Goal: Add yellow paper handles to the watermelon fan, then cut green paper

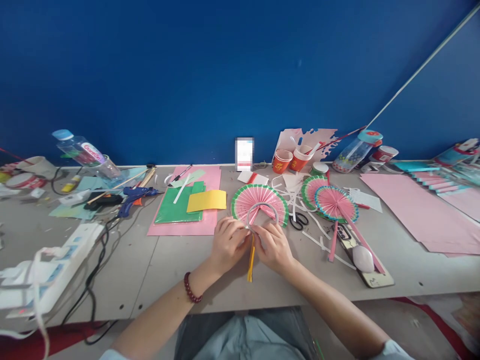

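Forearms (161, 311) cross the near edge of the table (170, 257), the left one wearing a bracelet (192, 288). Left to right lie a power strip (71, 256), a glue gun (132, 199), green paper (178, 206) and a yellow sheet (207, 201); then the left hand (230, 242), fingers curled in, and the right hand (273, 246), likewise nearly closed, pinch the lower rim of a ring (277, 216), with a yellow strip (250, 265) below it between them and a fan (258, 192) just behind. Further right are scissors (299, 221), a blue-edged fan (332, 199) and a phone (375, 280).
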Demonstrator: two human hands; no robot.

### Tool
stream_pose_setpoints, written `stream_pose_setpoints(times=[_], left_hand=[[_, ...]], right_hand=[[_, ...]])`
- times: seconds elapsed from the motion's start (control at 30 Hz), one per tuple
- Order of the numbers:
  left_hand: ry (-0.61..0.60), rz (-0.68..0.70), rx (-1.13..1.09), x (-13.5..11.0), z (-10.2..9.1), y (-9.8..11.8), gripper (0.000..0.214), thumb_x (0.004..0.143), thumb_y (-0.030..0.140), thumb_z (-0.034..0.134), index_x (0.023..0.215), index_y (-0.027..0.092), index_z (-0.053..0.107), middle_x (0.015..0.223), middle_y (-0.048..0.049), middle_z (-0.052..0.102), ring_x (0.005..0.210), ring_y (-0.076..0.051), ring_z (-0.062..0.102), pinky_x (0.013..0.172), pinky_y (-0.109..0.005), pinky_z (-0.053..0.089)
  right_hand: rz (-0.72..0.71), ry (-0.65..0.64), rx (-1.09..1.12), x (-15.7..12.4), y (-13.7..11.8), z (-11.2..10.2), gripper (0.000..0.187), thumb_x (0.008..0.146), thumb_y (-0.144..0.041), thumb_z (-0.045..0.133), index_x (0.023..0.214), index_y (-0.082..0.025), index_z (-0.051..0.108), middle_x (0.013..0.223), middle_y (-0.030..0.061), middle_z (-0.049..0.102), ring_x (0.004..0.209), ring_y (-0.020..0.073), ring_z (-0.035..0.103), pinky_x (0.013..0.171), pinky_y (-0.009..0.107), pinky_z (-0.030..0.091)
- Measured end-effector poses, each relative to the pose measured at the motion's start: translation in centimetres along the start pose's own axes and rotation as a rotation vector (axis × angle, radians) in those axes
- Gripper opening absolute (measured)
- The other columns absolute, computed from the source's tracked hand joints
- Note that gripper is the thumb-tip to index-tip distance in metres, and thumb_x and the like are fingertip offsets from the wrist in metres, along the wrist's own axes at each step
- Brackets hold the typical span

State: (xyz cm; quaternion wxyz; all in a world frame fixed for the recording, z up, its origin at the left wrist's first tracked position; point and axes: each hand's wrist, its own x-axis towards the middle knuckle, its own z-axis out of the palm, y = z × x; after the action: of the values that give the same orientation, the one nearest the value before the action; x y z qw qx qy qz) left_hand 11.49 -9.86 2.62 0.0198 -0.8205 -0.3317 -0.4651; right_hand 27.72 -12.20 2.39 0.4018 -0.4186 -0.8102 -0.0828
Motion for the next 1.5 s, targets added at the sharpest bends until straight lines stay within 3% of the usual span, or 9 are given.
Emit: stream_pose_setpoints(times=[0.3,0.53,0.63,0.73,0.83,0.93,1.17,1.33,1.5], left_hand=[[-0.071,0.184,-0.015,0.4,-0.3,-0.3,0.014,0.083,0.009,0.053,0.094,0.016,0.056,0.088,-0.0065,0.064,0.087,-0.019,0.056,0.078,-0.035,0.048],[-0.08,0.24,0.037,0.5,-0.6,-0.4,0.012,0.083,0.008,0.053,0.093,0.014,0.056,0.086,-0.008,0.064,0.086,-0.02,0.057,0.077,-0.035,0.046],[-0.188,0.298,0.02,0.2,-0.6,0.3,0.01,0.085,0.01,0.051,0.091,0.015,0.057,0.085,-0.0068,0.064,0.085,-0.019,0.057,0.08,-0.035,0.044],[-0.265,0.36,-0.042,-0.2,-0.6,1.0,0.011,0.086,0.01,0.05,0.091,0.015,0.058,0.086,-0.006,0.065,0.087,-0.018,0.056,0.083,-0.034,0.042],[-0.225,0.181,-0.135,-0.2,-0.6,1.0,0.012,0.085,0.011,0.053,0.094,0.017,0.06,0.085,-0.005,0.065,0.086,-0.018,0.055,0.08,-0.033,0.042],[-0.169,-0.149,-0.326,-0.1,-0.5,0.2,0.013,0.085,0.017,0.056,0.096,0.02,0.062,0.088,-0.0049,0.063,0.086,-0.017,0.056,0.079,-0.032,0.044],[-0.094,-0.896,-0.946,0.1,0.3,-0.8,0.02,0.074,0.031,0.069,0.091,0.02,0.067,0.088,-0.0043,0.065,0.078,-0.016,0.059,0.074,-0.031,0.047],[-0.123,-1.048,-1.198,0.0,0.5,-1.6,0.025,0.074,0.033,0.068,0.094,0.019,0.067,0.084,-0.0034,0.066,0.077,-0.014,0.06,0.073,-0.028,0.046],[-0.147,-1.07,-1.219,0.2,0.4,-1.7,0.029,0.071,0.031,0.07,0.096,0.017,0.064,0.084,-0.0032,0.065,0.08,-0.015,0.061,0.071,-0.026,0.047]], right_hand=[[0.08,0.03,0.11,0.2,-0.4,-0.2,0.031,0.081,-0.004,0.047,0.108,-0.02,0.054,0.074,0.0036,0.061,0.066,0.0178,0.054,0.062,0.032,0.042],[0.158,0.017,0.205,0.1,-0.6,-0.2,0.029,0.081,-0.006,0.047,0.103,-0.022,0.056,0.074,0.0025,0.06,0.068,0.0176,0.056,0.064,0.033,0.044],[0.291,0.062,0.244,0.1,0.3,-0.1,0.024,0.082,-0.009,0.048,0.099,-0.023,0.057,0.079,0.0032,0.063,0.073,0.0181,0.059,0.068,0.033,0.046],[0.538,0.19,0.267,0.1,2.1,-0.3,0.018,0.085,-0.015,0.048,0.099,-0.022,0.057,0.09,0.0052,0.064,0.081,0.0188,0.062,0.072,0.032,0.049],[0.606,0.303,0.201,0.4,3.9,-1.1,0.017,0.084,-0.02,0.05,0.099,-0.022,0.059,0.092,0.0064,0.066,0.086,0.0203,0.063,0.077,0.035,0.049],[0.55,0.315,0.046,1.1,5.2,-2.3,0.019,0.081,-0.021,0.052,0.096,-0.023,0.063,0.092,0.0063,0.069,0.089,0.022,0.062,0.084,0.039,0.046],[0.508,-0.105,-0.192,3.5,9.4,-4.6,0.034,0.084,-0.023,0.047,0.115,-0.021,0.059,0.09,0.008,0.07,0.092,0.0252,0.06,0.084,0.039,0.043],[0.617,-0.345,-0.367,5.0,14.3,-3.4,0.032,0.083,-0.022,0.046,0.108,-0.022,0.065,0.099,0.0105,0.067,0.088,0.0244,0.061,0.072,0.031,0.045],[0.691,-0.389,-0.375,5.4,17.2,-1.3,0.03,0.078,-0.021,0.05,0.102,-0.022,0.068,0.098,0.0088,0.068,0.087,0.0239,0.062,0.068,0.03,0.045]])
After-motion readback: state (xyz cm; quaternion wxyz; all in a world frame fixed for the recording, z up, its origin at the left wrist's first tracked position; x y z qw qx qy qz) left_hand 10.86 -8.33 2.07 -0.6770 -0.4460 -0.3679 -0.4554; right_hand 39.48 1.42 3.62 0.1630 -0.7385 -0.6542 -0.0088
